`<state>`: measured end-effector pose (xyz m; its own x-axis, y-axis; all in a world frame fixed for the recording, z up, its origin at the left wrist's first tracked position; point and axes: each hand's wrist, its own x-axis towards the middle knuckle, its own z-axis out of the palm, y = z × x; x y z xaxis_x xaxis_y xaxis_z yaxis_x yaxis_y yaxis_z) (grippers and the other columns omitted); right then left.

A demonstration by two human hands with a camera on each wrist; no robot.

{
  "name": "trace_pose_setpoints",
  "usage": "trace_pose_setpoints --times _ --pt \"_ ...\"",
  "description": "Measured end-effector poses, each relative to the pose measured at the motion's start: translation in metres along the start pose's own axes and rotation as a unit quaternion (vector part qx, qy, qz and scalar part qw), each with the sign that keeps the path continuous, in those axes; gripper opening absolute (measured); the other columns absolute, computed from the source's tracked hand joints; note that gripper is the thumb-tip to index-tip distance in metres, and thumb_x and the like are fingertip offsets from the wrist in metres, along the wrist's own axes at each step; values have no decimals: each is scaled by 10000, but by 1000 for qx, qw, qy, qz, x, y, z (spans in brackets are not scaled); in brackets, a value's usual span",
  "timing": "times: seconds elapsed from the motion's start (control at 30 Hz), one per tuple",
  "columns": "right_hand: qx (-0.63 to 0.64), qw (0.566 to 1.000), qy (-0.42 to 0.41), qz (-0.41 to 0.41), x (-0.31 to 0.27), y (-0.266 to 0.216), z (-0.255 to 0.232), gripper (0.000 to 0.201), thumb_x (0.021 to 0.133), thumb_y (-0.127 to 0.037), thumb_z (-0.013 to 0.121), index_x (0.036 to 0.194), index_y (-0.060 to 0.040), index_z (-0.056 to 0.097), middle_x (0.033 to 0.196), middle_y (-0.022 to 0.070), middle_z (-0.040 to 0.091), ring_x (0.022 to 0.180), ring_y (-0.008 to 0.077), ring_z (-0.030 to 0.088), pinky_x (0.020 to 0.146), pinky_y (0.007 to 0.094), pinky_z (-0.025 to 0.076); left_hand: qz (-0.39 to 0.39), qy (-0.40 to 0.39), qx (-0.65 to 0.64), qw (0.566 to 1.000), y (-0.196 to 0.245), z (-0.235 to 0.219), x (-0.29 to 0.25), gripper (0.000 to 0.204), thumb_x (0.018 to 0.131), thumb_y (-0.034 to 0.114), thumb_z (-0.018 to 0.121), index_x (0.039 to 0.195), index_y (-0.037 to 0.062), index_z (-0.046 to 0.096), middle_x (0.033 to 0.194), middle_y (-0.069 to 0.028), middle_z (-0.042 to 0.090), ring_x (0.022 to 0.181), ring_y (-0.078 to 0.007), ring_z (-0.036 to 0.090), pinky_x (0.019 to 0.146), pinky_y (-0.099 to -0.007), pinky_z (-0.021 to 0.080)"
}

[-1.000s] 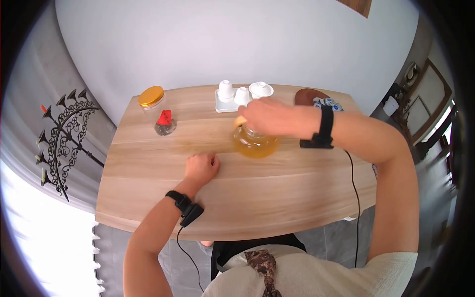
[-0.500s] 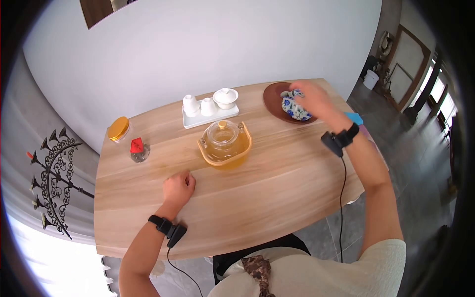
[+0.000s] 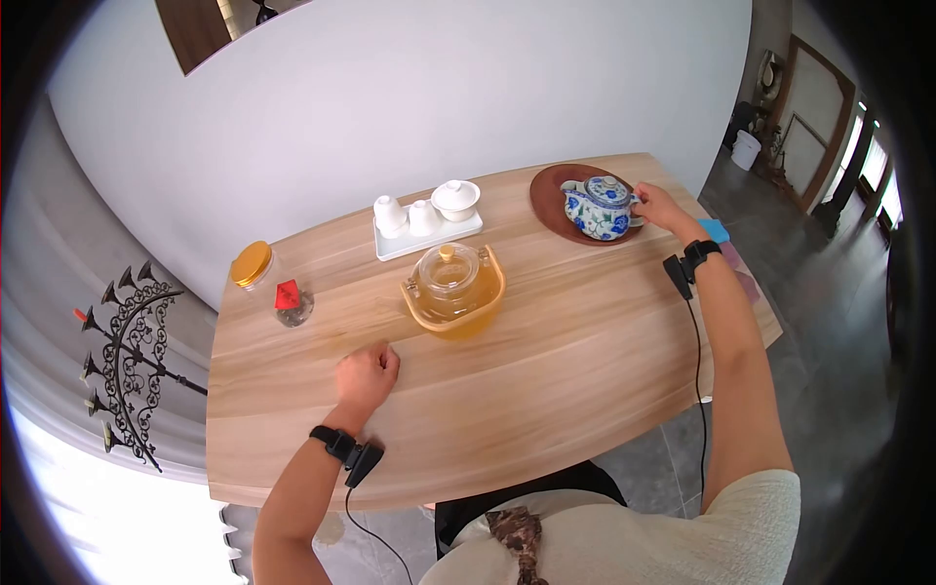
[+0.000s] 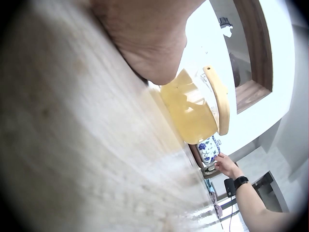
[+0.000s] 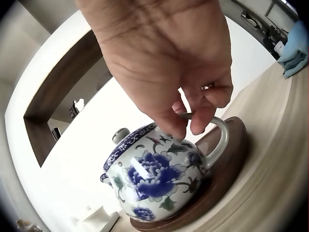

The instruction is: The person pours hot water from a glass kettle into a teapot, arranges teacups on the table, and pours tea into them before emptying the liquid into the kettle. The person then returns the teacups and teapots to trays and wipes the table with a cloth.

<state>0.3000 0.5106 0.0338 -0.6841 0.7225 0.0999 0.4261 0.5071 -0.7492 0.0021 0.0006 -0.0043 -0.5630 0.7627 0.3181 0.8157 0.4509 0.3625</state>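
A blue-and-white floral teapot [image 3: 599, 210] with a lid sits on a round brown tray [image 3: 548, 207] at the far right of the table. My right hand [image 3: 659, 208] pinches its loop handle [image 5: 223, 140] between thumb and fingers, plain in the right wrist view. Midway along the table stands a glass teapot [image 3: 450, 292] of yellow liquid, its tan bail handle lowered to the near side. My left hand [image 3: 369, 375] rests on the wood nearer the front, fingers curled in and holding nothing. The left wrist view shows only its heel, with the glass teapot beyond.
Behind the glass teapot, a white tray [image 3: 429, 240] carries two upturned cups and a lidded bowl. A gold-lidded jar [image 3: 252, 264] with a red label is at the left. Blue cloth [image 3: 715, 231] lies by the right edge. A black candle stand [image 3: 136, 361] is beside the table.
My right hand has left the glass teapot, moved right and taken hold of the floral teapot's handle. The bail handle has dropped. The head view has swung right; my left hand stays on the table.
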Motion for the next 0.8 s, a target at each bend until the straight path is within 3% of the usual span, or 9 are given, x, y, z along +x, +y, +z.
trace_pose_setpoints --times 0.13,0.2,0.3,0.33,0.4,0.6,0.73,0.8 --pt "-20 1000 14 12 -24 -25 0 87 766 -117 615 783 -83 537 669 -21 519 584 73 462 458 226 349 5 14 0 1000 -2 3 0 163 797 213 558 694 88 578 658 -130 609 631 -343 594 587 -442 474" --pt "79 992 2 101 -36 -36 1 109 751 -190 625 741 -114 548 631 -52 493 572 45 419 448 212 265 5 15 -4 1000 -3 4 0 166 798 214 556 694 86 578 657 -130 609 630 -343 595 588 -444 474" --pt "117 991 39 53 -41 -31 11 96 756 -196 614 738 -126 552 648 -54 497 559 36 390 452 210 234 11 10 -3 1000 -4 4 0 170 801 212 550 696 81 580 655 -134 606 624 -348 593 581 -449 472" --pt "117 991 40 52 -46 -36 13 96 756 -196 614 738 -126 552 648 -54 497 559 36 390 452 210 234 16 12 -2 1000 -4 3 0 172 803 210 549 695 79 580 653 -137 604 620 -352 590 578 -451 472" --pt "129 986 85 69 -60 -55 19 117 765 -160 611 712 -67 564 663 -14 520 631 91 468 590 234 347 22 15 -1 1000 -4 3 1 174 804 208 549 695 77 581 650 -141 601 617 -356 588 574 -453 471" --pt "192 973 122 38 -117 -109 17 76 773 -126 594 730 -69 567 676 -27 518 649 69 462 603 221 351 18 13 -9 1000 -5 4 0 182 806 211 554 690 74 583 640 -151 600 608 -368 584 565 -457 470" --pt "156 983 78 50 -172 -145 22 54 782 -112 582 753 -66 580 708 -38 531 677 50 466 620 208 360 19 21 -13 1000 -6 5 1 185 806 215 558 688 74 586 636 -155 601 601 -371 583 560 -455 470" --pt "200 979 21 28 -206 -172 43 27 781 -80 587 768 -57 594 726 -46 538 688 38 465 624 200 363 18 19 -11 1000 -5 4 1 186 806 217 560 689 75 587 634 -155 601 600 -371 582 559 -453 469"
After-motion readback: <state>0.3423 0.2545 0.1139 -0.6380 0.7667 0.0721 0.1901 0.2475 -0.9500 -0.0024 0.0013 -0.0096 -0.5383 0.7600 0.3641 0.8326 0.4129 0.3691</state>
